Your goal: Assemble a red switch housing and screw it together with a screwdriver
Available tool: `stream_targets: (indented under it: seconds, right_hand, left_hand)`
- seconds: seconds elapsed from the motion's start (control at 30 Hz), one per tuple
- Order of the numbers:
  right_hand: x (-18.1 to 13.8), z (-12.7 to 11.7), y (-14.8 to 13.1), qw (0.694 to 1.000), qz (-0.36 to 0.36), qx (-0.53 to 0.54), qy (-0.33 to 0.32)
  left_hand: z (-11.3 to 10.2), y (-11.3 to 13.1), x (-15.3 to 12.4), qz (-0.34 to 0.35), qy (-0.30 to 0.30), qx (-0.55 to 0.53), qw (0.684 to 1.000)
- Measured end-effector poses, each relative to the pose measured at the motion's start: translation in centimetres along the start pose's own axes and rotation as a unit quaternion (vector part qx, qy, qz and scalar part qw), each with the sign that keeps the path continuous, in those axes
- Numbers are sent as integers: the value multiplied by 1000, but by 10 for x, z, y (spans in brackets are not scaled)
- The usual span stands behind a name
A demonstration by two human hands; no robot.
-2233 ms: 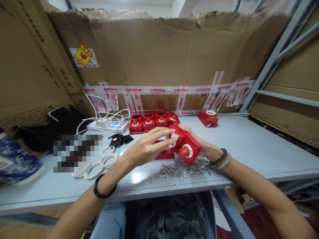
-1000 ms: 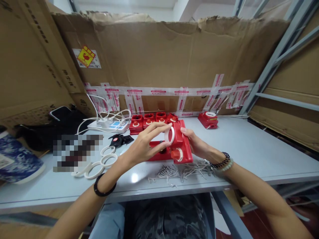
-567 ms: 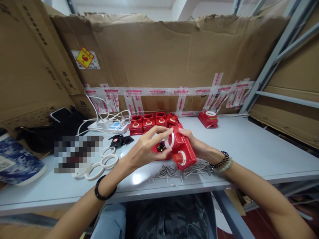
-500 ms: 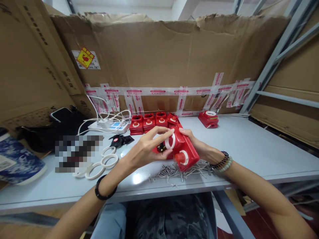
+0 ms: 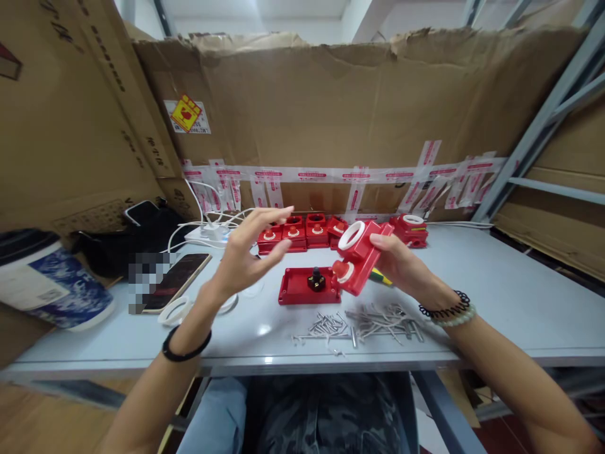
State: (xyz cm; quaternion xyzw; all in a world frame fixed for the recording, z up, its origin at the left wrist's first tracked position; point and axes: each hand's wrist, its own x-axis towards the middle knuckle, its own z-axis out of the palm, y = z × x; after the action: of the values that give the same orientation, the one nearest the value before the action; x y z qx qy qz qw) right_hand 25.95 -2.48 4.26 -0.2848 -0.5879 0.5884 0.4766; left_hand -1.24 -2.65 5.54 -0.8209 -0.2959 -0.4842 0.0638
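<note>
My right hand [image 5: 401, 258] grips a red plastic housing cover [image 5: 366, 252], tilted above the table. A white ring [image 5: 351, 234] sits at its large round opening, and a red knob with a white collar is on its lower end. My left hand [image 5: 253, 252] is off the cover, fingers spread, with nothing in it. Below and between the hands lies a red rectangular base [image 5: 295, 287] with a black switch part [image 5: 316, 280] standing in it. Beneath my left hand, white rings [image 5: 174, 311] lie partly hidden by the wrist. A green-yellow object [image 5: 380, 276] shows behind the cover.
Several red housings [image 5: 293, 236] stand in a row at the back, and another housing [image 5: 412, 230] is at right. Loose screws [image 5: 328, 325] and metal pins [image 5: 387, 321] lie near the front edge. A phone [image 5: 178, 282], a cup [image 5: 51, 284] and a power strip [image 5: 212, 233] are at left.
My left hand has let go of the cover and moved left, opening. My right hand has shifted right with the cover, uncovering the red base. The view has turned slightly left.
</note>
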Motion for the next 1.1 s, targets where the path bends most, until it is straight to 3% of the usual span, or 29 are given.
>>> stream_targets:
  seconds: [0.1, 0.2, 0.27, 0.4, 0.53, 0.7, 0.9, 1.1]
  right_hand:
    - [2, -3, -2, 994, -47, -48, 91]
    - [3, -4, -1, 975, -95, -131, 153]
    - [3, -4, -1, 960, -111, -190, 173]
    - [4, -4, -2, 955, -101, -221, 171]
    - [6, -6, -1, 954, -107, -210, 187]
    - [6, -8, 2, 954, -111, -224, 165]
    - [7, -9, 5, 948, -128, -249, 151]
    - [7, -10, 7, 946, -129, -261, 142]
  left_hand:
    - [-23, -25, -18, -95, -122, 75, 985]
    - [-36, -51, -44, -168, -265, 147, 938]
    - [-40, -65, -59, -191, -309, 175, 915]
    - [-44, -85, -72, -211, -323, 226, 894]
    - [-44, -107, -68, -227, -288, 294, 883]
    - [-39, -127, -66, -268, -339, 257, 865]
    - [-37, -135, -65, -288, -313, 239, 873]
    - [-31, -155, -54, -327, -331, 258, 847]
